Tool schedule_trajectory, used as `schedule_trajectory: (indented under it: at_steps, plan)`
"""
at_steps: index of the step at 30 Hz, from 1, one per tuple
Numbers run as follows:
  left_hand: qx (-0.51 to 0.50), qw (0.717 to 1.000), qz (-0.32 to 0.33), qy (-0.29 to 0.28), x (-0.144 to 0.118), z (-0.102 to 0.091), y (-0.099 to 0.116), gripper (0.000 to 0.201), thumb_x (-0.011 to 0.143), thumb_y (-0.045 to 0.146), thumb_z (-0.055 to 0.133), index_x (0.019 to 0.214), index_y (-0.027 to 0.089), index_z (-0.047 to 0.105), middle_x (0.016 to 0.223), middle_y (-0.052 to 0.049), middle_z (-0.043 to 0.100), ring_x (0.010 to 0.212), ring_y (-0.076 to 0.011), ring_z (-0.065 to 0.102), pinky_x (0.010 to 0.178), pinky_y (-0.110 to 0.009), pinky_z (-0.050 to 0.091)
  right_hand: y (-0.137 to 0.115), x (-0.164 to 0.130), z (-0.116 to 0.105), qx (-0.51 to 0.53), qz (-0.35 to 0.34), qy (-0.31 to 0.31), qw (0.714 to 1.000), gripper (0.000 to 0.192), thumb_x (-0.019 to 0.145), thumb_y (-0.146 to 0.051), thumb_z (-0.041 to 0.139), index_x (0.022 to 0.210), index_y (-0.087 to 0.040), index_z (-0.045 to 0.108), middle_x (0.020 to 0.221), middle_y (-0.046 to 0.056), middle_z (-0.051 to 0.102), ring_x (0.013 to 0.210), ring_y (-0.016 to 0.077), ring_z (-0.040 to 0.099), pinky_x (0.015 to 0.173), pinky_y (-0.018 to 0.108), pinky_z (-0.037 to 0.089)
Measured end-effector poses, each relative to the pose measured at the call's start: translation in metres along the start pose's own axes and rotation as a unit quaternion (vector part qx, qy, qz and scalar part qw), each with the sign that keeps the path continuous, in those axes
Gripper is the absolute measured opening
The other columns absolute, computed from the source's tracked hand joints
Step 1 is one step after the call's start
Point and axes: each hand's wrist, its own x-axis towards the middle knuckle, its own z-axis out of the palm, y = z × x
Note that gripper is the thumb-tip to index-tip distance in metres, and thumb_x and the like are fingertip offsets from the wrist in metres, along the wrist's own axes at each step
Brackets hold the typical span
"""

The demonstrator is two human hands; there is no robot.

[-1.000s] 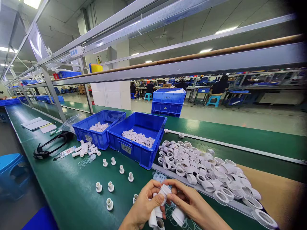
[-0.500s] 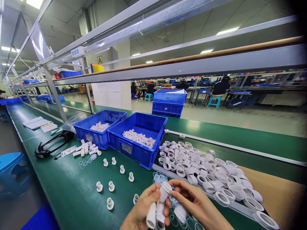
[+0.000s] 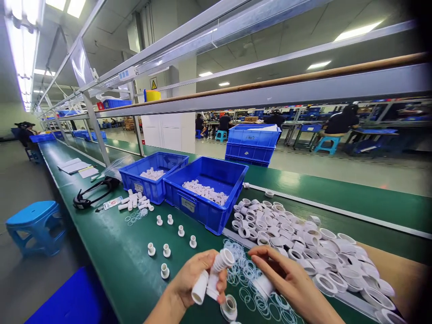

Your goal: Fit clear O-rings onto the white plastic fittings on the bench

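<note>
— What moved?
— My hands came apart: my left hand (image 3: 194,281) now keeps the threaded tube (image 3: 219,265) alone, my right hand (image 3: 286,279) drawn off toward three o'clock.
— And your head?
— Turned left.

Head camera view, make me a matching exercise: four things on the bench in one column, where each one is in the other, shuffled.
Things:
1. white threaded tubes
2. clear rubber rings
3. heap of white ring caps
4. blue stool

Places:
A. on the floor, left of the green bench
B. held in the left hand
C. spread flat between the two hands
D. piled beyond the right hand

Pairs: 1-B, 2-C, 3-D, 4-A
</note>
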Motion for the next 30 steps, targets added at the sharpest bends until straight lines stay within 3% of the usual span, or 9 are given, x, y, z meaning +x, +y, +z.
schedule_trajectory:
  at_steps: [2, 3, 5, 7, 10, 15, 21, 26, 30]
  plan:
    - [0.123, 0.990, 0.017, 0.070, -0.012, -0.004, 0.023, 0.039, 0.079, 0.047, 0.070, 0.093, 0.014, 0.054, 0.073, -0.001, 0.055, 0.055, -0.0099, 0.049, 0.052, -0.024, 0.046, -0.004, -0.003, -0.002, -0.009, -0.001, 0.008, 1.000, 0.033, 0.089, -0.054, 0.051, 0.098, -0.024, 0.063, 0.084, 0.003, 0.069, 0.063, 0.0164, 0.058, 0.055, 0.024, 0.046]
    - [0.210, 0.972, 0.029, 0.107, -0.018, -0.005, 0.034, 0.038, 0.078, 0.045, 0.070, 0.097, 0.015, 0.056, 0.076, -0.001, 0.056, 0.057, -0.0095, 0.049, 0.055, -0.024, 0.045, -0.005, -0.004, -0.003, -0.012, -0.005, 0.010, 1.000, 0.033, 0.089, -0.054, 0.052, 0.097, -0.024, 0.064, 0.084, 0.003, 0.069, 0.063, 0.0167, 0.058, 0.056, 0.024, 0.047]
    - [0.400, 0.899, 0.060, 0.170, -0.029, -0.007, 0.054, 0.032, 0.080, 0.040, 0.068, 0.103, 0.018, 0.060, 0.085, -0.001, 0.059, 0.066, -0.0108, 0.052, 0.064, -0.025, 0.043, -0.006, -0.004, -0.003, -0.016, -0.012, 0.015, 1.000, 0.033, 0.088, -0.055, 0.052, 0.095, -0.024, 0.064, 0.084, 0.003, 0.069, 0.063, 0.0165, 0.058, 0.055, 0.024, 0.047]
    - [0.558, 0.801, 0.080, 0.200, -0.036, -0.008, 0.066, 0.023, 0.084, 0.036, 0.063, 0.103, 0.023, 0.065, 0.093, 0.000, 0.060, 0.076, -0.0124, 0.052, 0.071, -0.026, 0.041, -0.004, -0.004, -0.001, -0.010, -0.016, 0.021, 1.000, 0.034, 0.088, -0.056, 0.052, 0.094, -0.024, 0.065, 0.083, 0.003, 0.069, 0.060, 0.0155, 0.057, 0.053, 0.023, 0.046]
    - [0.708, 0.685, 0.054, 0.165, -0.039, -0.010, 0.067, 0.017, 0.086, 0.030, 0.061, 0.102, 0.028, 0.067, 0.097, 0.001, 0.061, 0.078, -0.0131, 0.053, 0.072, -0.027, 0.040, 0.000, -0.003, 0.001, -0.003, -0.016, 0.024, 1.000, 0.035, 0.088, -0.058, 0.052, 0.093, -0.025, 0.064, 0.078, 0.002, 0.068, 0.058, 0.0147, 0.055, 0.048, 0.022, 0.044]
    - [0.838, 0.540, -0.010, 0.081, -0.026, -0.020, 0.047, 0.019, 0.089, 0.018, 0.054, 0.104, 0.024, 0.064, 0.105, -0.003, 0.060, 0.096, -0.0209, 0.058, 0.070, -0.027, 0.044, -0.003, -0.003, 0.002, -0.008, -0.023, -0.008, 1.000, 0.034, 0.090, -0.056, 0.050, 0.091, -0.025, 0.063, 0.084, 0.003, 0.067, 0.068, 0.0170, 0.060, 0.056, 0.024, 0.046]
    - [0.886, 0.463, -0.015, 0.011, -0.015, -0.020, 0.045, 0.020, 0.089, 0.020, 0.056, 0.108, 0.023, 0.062, 0.107, -0.006, 0.059, 0.096, -0.0246, 0.060, 0.072, -0.032, 0.052, -0.003, -0.002, 0.000, -0.017, -0.015, -0.045, 0.999, 0.035, 0.093, -0.056, 0.044, 0.092, -0.024, 0.060, 0.086, 0.004, 0.066, 0.072, 0.0177, 0.059, 0.059, 0.026, 0.044]
    - [0.895, 0.443, -0.041, -0.031, -0.012, -0.012, 0.053, 0.019, 0.086, 0.020, 0.058, 0.104, 0.023, 0.064, 0.102, -0.006, 0.060, 0.094, -0.0255, 0.062, 0.072, -0.034, 0.054, 0.008, 0.002, 0.003, -0.093, 0.008, -0.079, 0.993, 0.037, 0.094, -0.057, 0.038, 0.092, -0.026, 0.059, 0.076, 0.000, 0.064, 0.066, 0.0176, 0.055, 0.059, 0.028, 0.037]
    - [0.897, 0.436, -0.055, -0.043, -0.006, -0.020, 0.051, 0.021, 0.085, 0.019, 0.058, 0.104, 0.023, 0.065, 0.102, -0.006, 0.061, 0.096, -0.0269, 0.062, 0.075, -0.037, 0.055, 0.015, 0.006, 0.012, -0.191, 0.036, -0.101, 0.976, 0.036, 0.095, -0.052, 0.034, 0.087, -0.026, 0.058, 0.070, -0.001, 0.063, 0.064, 0.0188, 0.057, 0.060, 0.030, 0.032]
